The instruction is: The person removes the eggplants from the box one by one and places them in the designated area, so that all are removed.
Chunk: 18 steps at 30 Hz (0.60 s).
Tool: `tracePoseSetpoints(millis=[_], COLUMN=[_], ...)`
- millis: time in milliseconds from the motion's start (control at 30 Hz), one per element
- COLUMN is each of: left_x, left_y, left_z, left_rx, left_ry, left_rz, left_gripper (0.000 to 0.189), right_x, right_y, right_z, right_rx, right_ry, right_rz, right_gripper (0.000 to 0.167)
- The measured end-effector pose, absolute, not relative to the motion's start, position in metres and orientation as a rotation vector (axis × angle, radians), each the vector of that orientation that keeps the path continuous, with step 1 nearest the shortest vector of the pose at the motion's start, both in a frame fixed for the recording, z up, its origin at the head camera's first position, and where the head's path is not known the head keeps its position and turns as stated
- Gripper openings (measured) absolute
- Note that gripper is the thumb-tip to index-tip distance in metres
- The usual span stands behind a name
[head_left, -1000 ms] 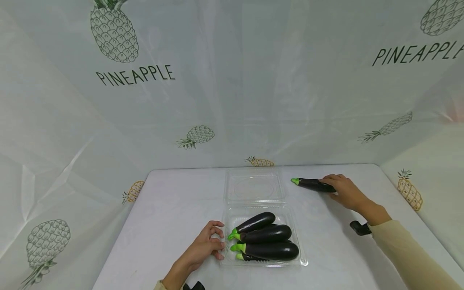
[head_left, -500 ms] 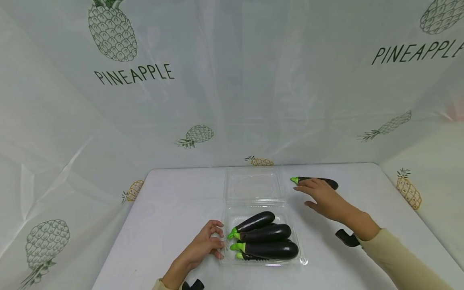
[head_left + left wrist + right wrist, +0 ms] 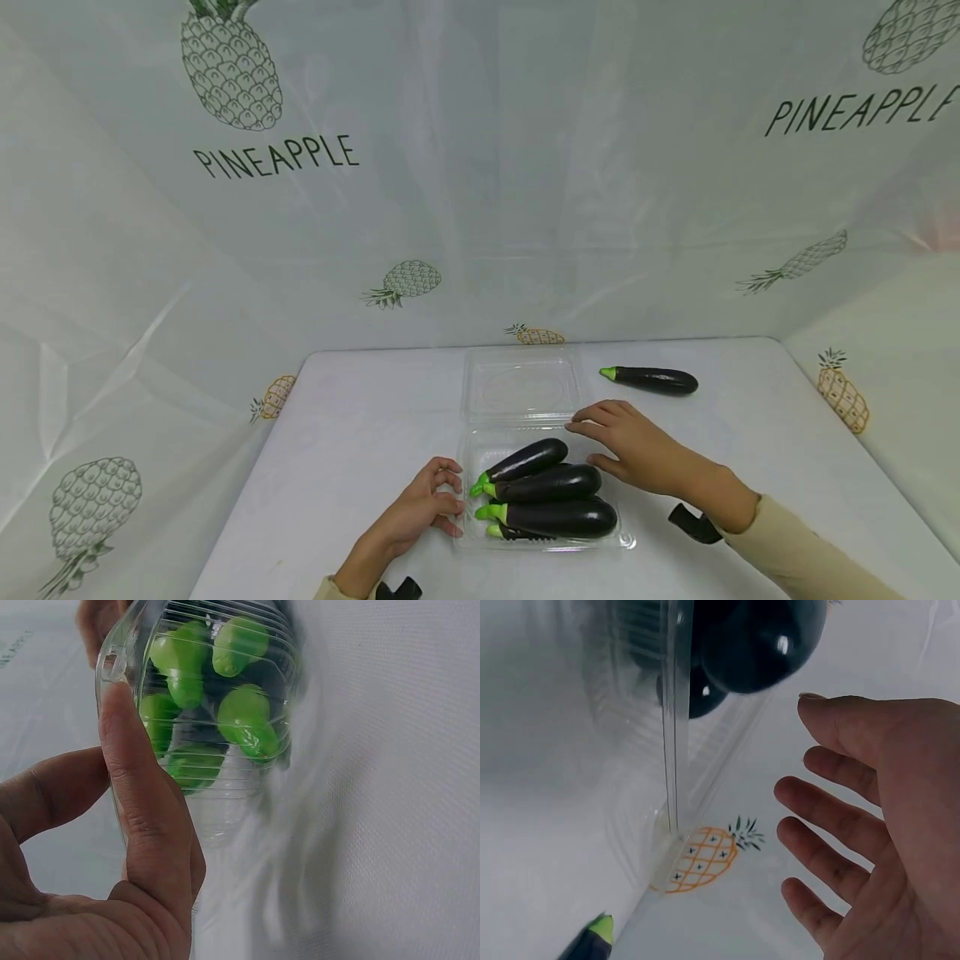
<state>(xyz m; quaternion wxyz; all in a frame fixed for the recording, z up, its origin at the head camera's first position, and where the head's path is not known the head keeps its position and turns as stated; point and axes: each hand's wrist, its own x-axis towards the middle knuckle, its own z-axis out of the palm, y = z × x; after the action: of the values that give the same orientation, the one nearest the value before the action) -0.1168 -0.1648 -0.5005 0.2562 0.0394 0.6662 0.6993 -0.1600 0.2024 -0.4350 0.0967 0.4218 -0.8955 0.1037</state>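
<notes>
A clear plastic clamshell container lies with its lid folded back. Several dark eggplants are piled in its base, green stem ends pointing left. My left hand is at the base's left side; in the left wrist view its thumb and fingers hold the rim. Above the container's upper right corner hovers my right hand, fingers spread and nothing held. One more eggplant lies on the table right of the lid.
The table has a white cover. Behind and around it hang white sheets printed with pineapples. A dark wrist camera mount sits under the right forearm.
My right hand has let go of the eggplant by the lid and moved left and nearer to the container. That eggplant stays on the table. The left hand has not moved.
</notes>
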Motion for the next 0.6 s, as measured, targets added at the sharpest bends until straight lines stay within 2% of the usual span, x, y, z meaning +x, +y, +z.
tracePoseSetpoints(millis=[600], left_x=[-0.12], left_y=[-0.162], left_z=[-0.502], left_rx=[0.098], left_ry=[1.782], left_rz=[1.912], left_gripper=[0.042], right_x=[-0.142], right_y=[0.188], right_z=[-0.437], right_rx=[1.354], right_ry=[-2.688], right_rz=[0.317], right_gripper=[0.043])
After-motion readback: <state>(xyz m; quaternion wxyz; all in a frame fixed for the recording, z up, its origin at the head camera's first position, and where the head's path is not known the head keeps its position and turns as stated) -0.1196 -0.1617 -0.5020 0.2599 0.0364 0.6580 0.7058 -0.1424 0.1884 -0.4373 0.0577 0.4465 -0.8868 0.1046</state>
